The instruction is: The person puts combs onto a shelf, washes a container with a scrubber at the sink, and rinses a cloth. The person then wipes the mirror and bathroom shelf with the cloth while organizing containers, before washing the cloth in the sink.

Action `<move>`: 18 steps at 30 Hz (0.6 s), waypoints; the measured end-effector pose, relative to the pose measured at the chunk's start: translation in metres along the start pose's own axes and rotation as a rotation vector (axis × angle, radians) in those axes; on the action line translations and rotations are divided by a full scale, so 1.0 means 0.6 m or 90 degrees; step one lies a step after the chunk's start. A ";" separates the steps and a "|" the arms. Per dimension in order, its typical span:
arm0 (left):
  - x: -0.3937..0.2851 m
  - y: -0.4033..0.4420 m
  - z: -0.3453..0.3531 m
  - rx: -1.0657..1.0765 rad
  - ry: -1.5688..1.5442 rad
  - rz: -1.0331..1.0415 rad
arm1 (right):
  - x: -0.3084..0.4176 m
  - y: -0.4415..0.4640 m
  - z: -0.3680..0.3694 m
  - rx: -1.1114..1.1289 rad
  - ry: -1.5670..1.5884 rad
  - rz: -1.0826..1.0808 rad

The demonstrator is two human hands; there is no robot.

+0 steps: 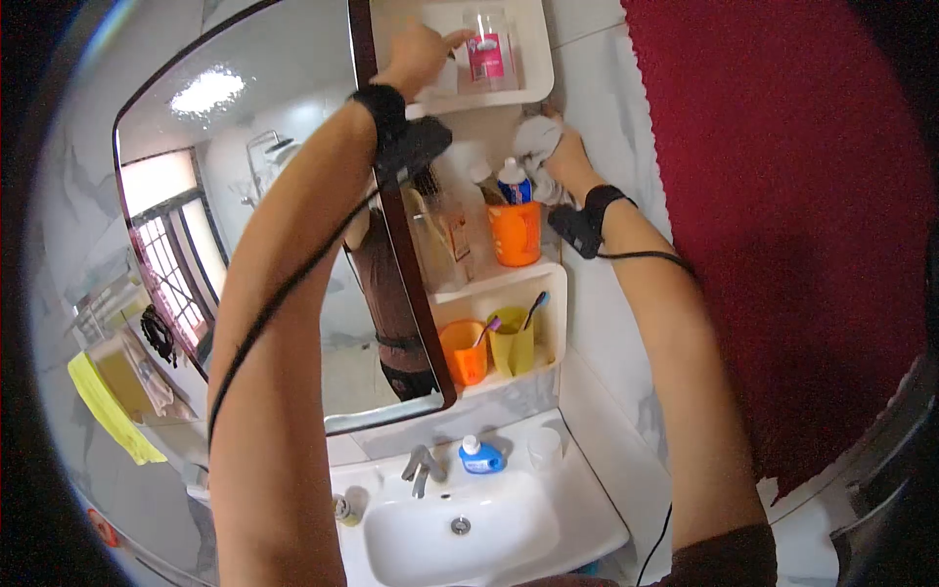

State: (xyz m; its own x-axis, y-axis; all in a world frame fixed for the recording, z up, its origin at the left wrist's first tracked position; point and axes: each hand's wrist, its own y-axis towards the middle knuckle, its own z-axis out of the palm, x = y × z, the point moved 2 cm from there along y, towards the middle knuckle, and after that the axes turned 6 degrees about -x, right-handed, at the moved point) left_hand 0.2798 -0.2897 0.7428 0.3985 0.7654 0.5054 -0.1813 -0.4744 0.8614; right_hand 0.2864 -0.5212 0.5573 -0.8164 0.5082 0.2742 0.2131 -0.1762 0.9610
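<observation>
My left hand (421, 57) reaches into the top shelf, with a finger stretched towards a clear plastic jar (486, 57) with a pink label. A whitish item sits just under that hand, partly hidden. My right hand (569, 158) is closed on a crumpled white cloth (538, 137) beside the middle shelf. Next to the cloth stands an orange cup (515, 235) holding a blue-and-white tube (514, 184) and other items. Clear containers (440, 235) stand to its left, partly behind the mirror's edge.
On the lower shelf are an orange cup (464, 354) and a yellow-green cup (512, 347) with toothbrushes. Below is a white sink (587, 489) with a faucet (422, 470) and a blue bottle (481, 456). A mirror (293, 225) is at left, a red cloth (782, 196) at right.
</observation>
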 end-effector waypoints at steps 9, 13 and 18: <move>-0.031 -0.043 -0.033 -0.030 -0.381 -0.441 | 0.132 -0.006 -0.019 0.056 -0.624 -0.302; -0.019 -0.040 0.013 0.060 -0.252 -0.334 | 0.118 -0.013 -0.013 0.143 -0.690 -0.331; 0.002 -0.028 0.006 0.274 -0.327 -0.347 | 0.105 -0.019 -0.010 0.161 -0.696 -0.345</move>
State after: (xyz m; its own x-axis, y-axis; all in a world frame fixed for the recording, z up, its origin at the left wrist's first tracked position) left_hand 0.2863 -0.2823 0.7285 0.7071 0.6915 -0.1477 0.4685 -0.3016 0.8304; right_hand 0.2295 -0.4923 0.5636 0.0169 0.9204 -0.3906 0.1846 0.3811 0.9059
